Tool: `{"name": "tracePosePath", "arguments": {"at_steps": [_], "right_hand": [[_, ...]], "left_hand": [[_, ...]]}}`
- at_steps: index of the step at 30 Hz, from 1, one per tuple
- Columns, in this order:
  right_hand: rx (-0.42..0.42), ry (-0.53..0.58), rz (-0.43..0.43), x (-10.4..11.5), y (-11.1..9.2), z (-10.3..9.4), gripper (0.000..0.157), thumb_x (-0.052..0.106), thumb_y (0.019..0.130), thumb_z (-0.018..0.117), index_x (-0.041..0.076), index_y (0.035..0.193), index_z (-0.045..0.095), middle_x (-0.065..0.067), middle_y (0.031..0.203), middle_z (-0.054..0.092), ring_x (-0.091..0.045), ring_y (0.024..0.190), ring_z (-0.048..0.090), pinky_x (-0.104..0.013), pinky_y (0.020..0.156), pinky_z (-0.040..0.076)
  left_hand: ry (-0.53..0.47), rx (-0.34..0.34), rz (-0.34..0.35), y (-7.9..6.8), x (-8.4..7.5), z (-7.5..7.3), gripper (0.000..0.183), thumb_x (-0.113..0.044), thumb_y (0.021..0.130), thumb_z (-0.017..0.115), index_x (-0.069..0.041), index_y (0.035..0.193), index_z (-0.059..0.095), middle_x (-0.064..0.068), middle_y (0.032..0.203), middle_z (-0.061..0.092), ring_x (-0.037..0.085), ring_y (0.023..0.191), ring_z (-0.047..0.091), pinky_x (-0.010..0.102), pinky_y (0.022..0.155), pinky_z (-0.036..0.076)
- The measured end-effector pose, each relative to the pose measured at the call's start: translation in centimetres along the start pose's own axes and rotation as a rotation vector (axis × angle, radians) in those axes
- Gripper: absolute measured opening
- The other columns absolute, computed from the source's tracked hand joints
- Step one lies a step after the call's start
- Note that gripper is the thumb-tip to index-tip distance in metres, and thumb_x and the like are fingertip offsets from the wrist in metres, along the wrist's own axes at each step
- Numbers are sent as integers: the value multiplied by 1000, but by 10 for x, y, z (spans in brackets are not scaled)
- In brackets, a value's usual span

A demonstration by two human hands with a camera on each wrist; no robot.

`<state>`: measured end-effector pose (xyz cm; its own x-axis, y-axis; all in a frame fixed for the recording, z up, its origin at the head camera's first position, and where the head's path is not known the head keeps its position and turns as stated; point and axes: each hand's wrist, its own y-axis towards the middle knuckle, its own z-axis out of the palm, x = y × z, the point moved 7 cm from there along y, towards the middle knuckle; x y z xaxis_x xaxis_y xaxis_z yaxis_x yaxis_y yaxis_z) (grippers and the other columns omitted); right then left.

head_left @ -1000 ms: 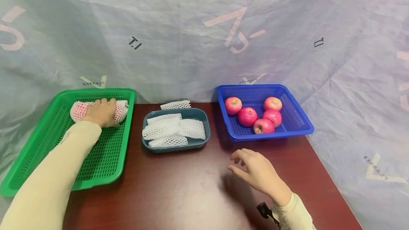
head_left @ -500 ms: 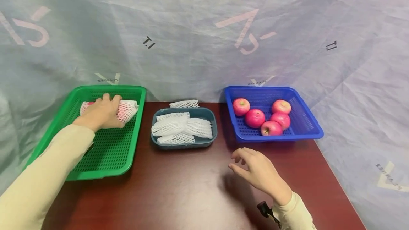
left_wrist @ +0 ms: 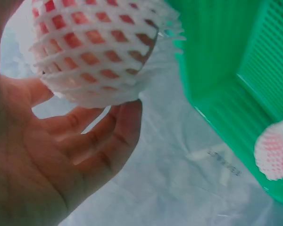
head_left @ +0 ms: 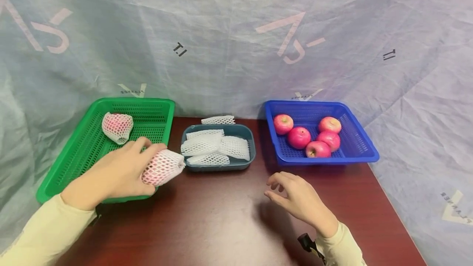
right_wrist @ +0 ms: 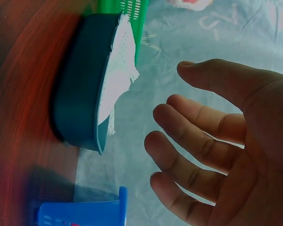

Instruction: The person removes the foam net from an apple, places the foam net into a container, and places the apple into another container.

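Note:
My left hand (head_left: 123, 169) grips an apple in a white foam net (head_left: 164, 167) above the front right rim of the green basket (head_left: 48, 184). In the left wrist view, red skin shows through the mesh of the netted apple (left_wrist: 92, 52), and the fingers curl against it. A second netted apple (head_left: 117, 126) lies at the back left inside the green basket. My right hand (head_left: 301, 200) hovers over the table in front of the blue basket (head_left: 329, 160), its fingers loosely bent and holding nothing, as the right wrist view also shows.
Several bare red apples (head_left: 299, 138) lie in the blue basket at the right. Between the baskets, a dark teal tray (head_left: 218, 168) holds several foam nets (head_left: 201, 145). Another foam net (head_left: 218, 120) lies behind the tray. A grey cloth (head_left: 221, 52) hangs behind the table (head_left: 214, 216).
My left hand has lifted one netted apple out of the green basket and brought it forward and right. The head view has shifted left. My right hand keeps its pose.

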<state>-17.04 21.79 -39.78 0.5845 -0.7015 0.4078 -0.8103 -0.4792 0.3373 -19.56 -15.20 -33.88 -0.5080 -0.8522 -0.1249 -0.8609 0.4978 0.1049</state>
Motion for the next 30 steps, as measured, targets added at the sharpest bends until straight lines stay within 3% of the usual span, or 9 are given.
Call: {"name": "tracePosePath", "arguments": {"at_steps": [4, 10, 20, 26, 30], "right_hand": [[-21, 8, -51, 5, 2, -1, 16, 25, 86, 79, 22, 94, 66, 13, 89, 64, -4, 77, 61, -24, 67, 51], [-74, 71, -178, 23, 15, -4, 10, 19, 90, 74, 21, 96, 67, 15, 91, 62, -7, 84, 60, -20, 74, 48], [-93, 181, -389, 67, 47, 9, 15, 8, 92, 71, 15, 105, 71, 7, 99, 66, -7, 91, 60, -22, 82, 48], [-107, 278, -451, 83, 57, 22, 15, 6, 92, 70, 10, 107, 69, 3, 102, 65, -8, 94, 59, -21, 83, 49], [-121, 270, -451, 86, 58, 25, 19, 10, 90, 72, 9, 108, 66, -2, 104, 63, -14, 96, 60, -23, 87, 49]], "left_hand": [[-17, -8, 37, -3, -17, 2, 87, -37, 58, 82, -15, 137, 52, 6, 114, 53, 24, 94, 57, 41, 65, 51], [-67, 1, 50, 1, -30, 8, 88, -37, 59, 81, -16, 139, 51, 5, 112, 52, 21, 93, 55, 36, 64, 50], [-102, 45, 103, 18, -65, 16, 90, -42, 60, 79, -15, 141, 51, 3, 107, 51, 17, 86, 51, 33, 62, 47], [-121, 59, 130, 26, -85, 21, 89, -42, 60, 78, -15, 141, 52, 3, 106, 51, 16, 86, 50, 32, 65, 47], [-142, 55, 143, 31, -94, 21, 89, -44, 61, 80, -16, 140, 51, 2, 105, 50, 14, 85, 49, 30, 65, 47]]}}
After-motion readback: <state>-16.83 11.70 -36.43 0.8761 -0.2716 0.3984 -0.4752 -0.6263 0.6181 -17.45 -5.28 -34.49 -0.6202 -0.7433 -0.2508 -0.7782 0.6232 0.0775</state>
